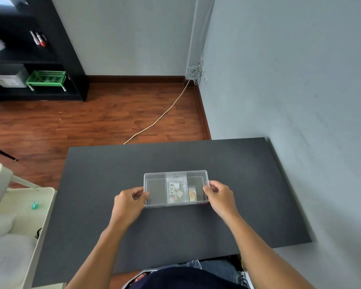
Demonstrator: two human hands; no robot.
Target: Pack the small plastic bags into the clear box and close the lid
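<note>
Over at the left sits a pale cart [29,207] beside the black table [113,226], and nothing of the task lies on it that I can make out. The person's left hand [129,202] is curled at the left end of the clear box [154,192], thumb and fingers pinched onto its short wall, half closed around the edge. The box rests flat on the table, about the middle, a little toward the person. Inside, near the centre, lies a larger plastic bag [175,189] with a printed label, and just beside it to the right a smaller bag [192,193] with yellowish contents. No loose bags show on the table, so the packing looks done to me. Whether the lid is already seated on top I cannot tell; the plastic is too clear, though the doubled outline hints that it is in place. The right hand [219,197] grips the right end in the same way, fingers bent over the rim. I judge this is the closing step: the next move calls for even downward pressure at both ends so the lid sits square and does not pop up at one corner
</note>
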